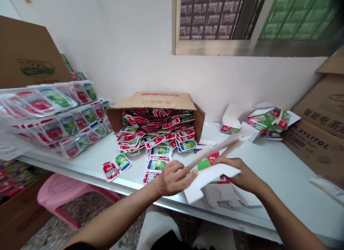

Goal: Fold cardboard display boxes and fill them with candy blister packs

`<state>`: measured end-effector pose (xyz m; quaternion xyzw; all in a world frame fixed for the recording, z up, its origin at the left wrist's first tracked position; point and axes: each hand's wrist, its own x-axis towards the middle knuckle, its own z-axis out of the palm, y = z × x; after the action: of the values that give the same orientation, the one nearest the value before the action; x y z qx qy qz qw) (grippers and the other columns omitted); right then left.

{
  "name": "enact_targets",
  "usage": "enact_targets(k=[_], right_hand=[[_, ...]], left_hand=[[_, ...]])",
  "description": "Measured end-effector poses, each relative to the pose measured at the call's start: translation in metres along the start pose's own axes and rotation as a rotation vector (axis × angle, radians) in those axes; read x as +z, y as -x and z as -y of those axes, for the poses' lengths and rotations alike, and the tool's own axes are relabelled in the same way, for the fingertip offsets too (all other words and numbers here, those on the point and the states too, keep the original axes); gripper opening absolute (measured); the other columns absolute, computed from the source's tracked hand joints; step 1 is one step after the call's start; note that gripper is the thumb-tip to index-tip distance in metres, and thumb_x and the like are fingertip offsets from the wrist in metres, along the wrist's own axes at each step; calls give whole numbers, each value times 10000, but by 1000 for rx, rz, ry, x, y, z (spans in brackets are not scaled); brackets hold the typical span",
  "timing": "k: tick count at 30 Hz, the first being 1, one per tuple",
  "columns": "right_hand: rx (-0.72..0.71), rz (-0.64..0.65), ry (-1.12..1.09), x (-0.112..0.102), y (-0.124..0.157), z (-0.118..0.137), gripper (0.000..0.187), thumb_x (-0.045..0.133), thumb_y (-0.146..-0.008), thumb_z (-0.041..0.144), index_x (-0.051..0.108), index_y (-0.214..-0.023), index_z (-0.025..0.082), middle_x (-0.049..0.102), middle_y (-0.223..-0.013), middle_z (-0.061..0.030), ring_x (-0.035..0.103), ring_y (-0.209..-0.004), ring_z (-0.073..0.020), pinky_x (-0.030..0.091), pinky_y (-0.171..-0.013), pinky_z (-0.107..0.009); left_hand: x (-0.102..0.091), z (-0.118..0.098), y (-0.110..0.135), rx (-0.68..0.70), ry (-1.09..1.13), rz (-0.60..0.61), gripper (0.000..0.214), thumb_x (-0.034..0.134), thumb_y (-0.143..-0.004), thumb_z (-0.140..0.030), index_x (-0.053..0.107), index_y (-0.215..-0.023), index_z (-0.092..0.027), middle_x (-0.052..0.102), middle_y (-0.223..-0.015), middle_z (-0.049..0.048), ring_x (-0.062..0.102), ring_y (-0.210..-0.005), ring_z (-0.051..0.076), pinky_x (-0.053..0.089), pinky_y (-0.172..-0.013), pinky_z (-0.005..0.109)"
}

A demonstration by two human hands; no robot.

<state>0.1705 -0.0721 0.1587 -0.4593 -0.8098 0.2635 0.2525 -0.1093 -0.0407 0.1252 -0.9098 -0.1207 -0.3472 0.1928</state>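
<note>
White carton (208, 174), long axis far-right, held by left hand (174, 178), right hand (243, 174).

Just the one cam here, worn on the person's head, so it looks from over the near edge of the tabletop (295, 174), facing forward and tipped down. It's pretty close: left hand (174, 179) and right hand (232, 171) land around mid-view, forearms (115, 214) coming up from the bottom. Past the far edge you get white wall (134, 46) and a barred window (212, 15). Sweeps wide too, Toy Candy carton (29, 46) on one side, XYLITOL carton (314, 149) on the other.
</note>
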Motion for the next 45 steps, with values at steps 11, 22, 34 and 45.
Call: enact_targets(k=[11, 22, 34, 45], right_hand=[[97, -6, 227, 78, 17, -29, 393, 306, -940, 428, 659, -987, 262, 675, -817, -38, 632, -756, -195, 468, -682, -285], [592, -67, -224, 121, 26, -37, 527, 297, -886, 623, 451, -593, 213, 553, -506, 23, 539, -455, -143, 406, -521, -249], [489, -115, 233, 125, 13, -41, 508, 327, -899, 581, 463, -580, 209, 561, -527, 10, 542, -538, -150, 301, -513, -235], [646, -643, -207, 107, 19, -84, 558, 473, -829, 601, 540, -1199, 189, 694, -910, -76, 649, -790, -200, 495, -683, -292]], left_hand=[[-6, -30, 61, -325, -116, 387, 145, 493, -914, -258, 604, -976, -188, 655, -873, 53, 579, -715, 163, 405, -663, 295], [33, -55, 65, -921, 70, 461, 602, 456, -919, -452, 277, -1417, -165, 703, -878, 54, 670, -721, 214, 489, -624, 313], [58, -66, 50, -328, -65, 431, 581, 424, -921, -470, 391, -1363, -93, 420, -1423, 186, 299, -1375, 288, 163, -1132, 467], [70, -69, 56, -322, -39, 622, 498, 352, -919, -177, 308, -1399, -51, 397, -1426, 215, 357, -1347, 284, 239, -1095, 439]])
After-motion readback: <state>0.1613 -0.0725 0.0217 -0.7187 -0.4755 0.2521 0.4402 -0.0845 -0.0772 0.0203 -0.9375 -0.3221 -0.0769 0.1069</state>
